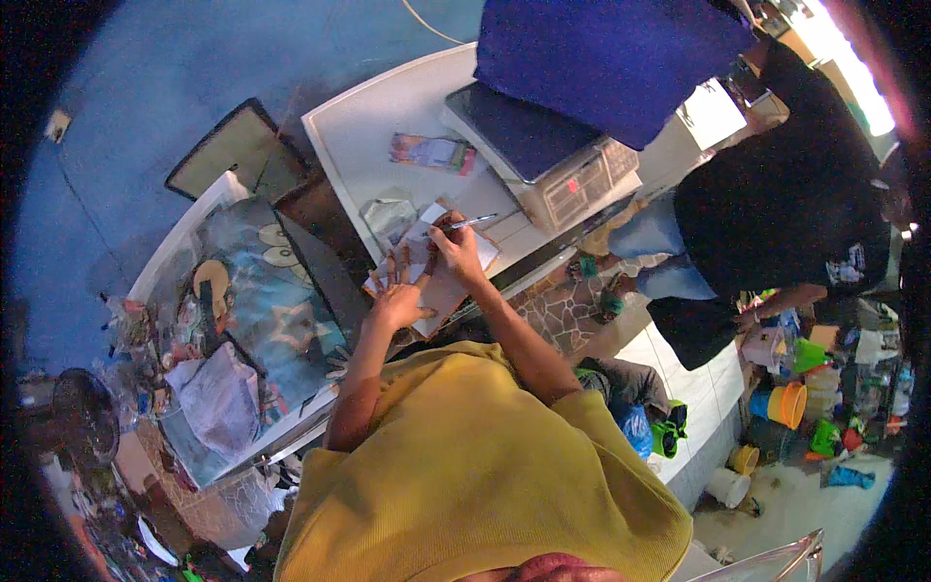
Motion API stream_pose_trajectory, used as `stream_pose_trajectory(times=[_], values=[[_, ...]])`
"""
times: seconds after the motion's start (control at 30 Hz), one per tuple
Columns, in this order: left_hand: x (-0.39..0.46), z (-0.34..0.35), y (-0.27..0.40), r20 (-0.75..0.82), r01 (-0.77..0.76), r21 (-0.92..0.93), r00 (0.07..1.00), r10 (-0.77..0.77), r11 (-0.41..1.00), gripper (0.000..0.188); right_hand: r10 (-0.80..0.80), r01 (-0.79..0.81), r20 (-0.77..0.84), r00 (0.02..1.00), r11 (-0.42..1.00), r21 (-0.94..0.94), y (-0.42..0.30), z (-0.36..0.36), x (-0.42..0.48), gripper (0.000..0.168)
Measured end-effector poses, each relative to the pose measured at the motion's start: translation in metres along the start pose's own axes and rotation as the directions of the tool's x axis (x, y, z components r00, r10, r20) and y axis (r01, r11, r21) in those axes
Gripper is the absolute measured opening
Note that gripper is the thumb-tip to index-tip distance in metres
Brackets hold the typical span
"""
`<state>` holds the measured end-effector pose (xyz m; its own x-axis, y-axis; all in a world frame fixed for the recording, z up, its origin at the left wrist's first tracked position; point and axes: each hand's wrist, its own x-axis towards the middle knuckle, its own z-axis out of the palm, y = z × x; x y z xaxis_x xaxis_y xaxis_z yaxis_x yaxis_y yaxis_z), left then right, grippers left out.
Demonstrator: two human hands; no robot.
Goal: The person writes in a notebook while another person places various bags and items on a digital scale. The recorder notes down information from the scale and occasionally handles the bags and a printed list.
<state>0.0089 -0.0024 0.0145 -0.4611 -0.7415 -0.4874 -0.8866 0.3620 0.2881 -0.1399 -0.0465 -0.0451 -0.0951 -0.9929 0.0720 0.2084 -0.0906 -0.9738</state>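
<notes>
My right hand (pixel 457 251) grips a pen (pixel 476 220), held slanted over an open notebook or pad of white paper (pixel 486 252). Where the pen's tip meets the page is hard to make out. Spread flat on the left part of the paper is my left hand (pixel 400 297), its fingers apart. The pad lies at the near corner of a white table (pixel 338 134). Just beyond my left fingers is a crumpled clear plastic wrapper (pixel 389 216). A colourful printed packet (pixel 433 153) rests farther back on the tabletop.
A box with a dark top (pixel 520 134) stands on the table, under hanging blue cloth (pixel 574 65). To the left, a cluttered table has a patterned blue cover (pixel 291 349) and a pale cloth (pixel 218 400). A person in a black shirt (pixel 778 211) stands right, near buckets (pixel 789 405).
</notes>
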Motion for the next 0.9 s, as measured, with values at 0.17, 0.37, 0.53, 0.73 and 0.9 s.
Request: stream_pose_trajectory(times=[0.17, 0.37, 0.53, 0.73, 0.9], values=[[0.004, 0.002, 0.003, 0.010, 0.016, 0.088, 1.000, -0.017, 0.996, 0.089, -0.106, 0.105, -0.034, 0.994, 0.994, -0.027, 0.006, -0.001, 0.002, 0.012], [0.010, 0.011, -0.006, 0.110, 0.019, -0.081, 0.994, -0.011, 0.997, 0.081, -0.084, 0.083, -0.018, 0.996, 0.995, -0.054, -0.001, 0.000, -0.002, 0.014], [0.007, 0.008, -0.007, 0.104, -0.008, -0.034, 0.995, 0.011, 0.999, 0.077, -0.050, 0.049, -0.006, 0.999, 0.996, -0.069, -0.008, 0.002, -0.004, 0.015], [0.006, 0.007, -0.005, -0.003, -0.075, 0.006, 0.997, 0.075, 0.997, 0.076, -0.214, 0.202, -0.047, 0.976, 0.962, -0.182, -0.002, 0.001, -0.001, 0.019], [0.009, 0.010, -0.010, 0.064, -0.065, -0.010, 0.996, 0.066, 0.998, 0.075, -0.095, 0.096, 0.012, 0.995, 0.976, -0.193, -0.007, 0.000, -0.004, 0.019]])
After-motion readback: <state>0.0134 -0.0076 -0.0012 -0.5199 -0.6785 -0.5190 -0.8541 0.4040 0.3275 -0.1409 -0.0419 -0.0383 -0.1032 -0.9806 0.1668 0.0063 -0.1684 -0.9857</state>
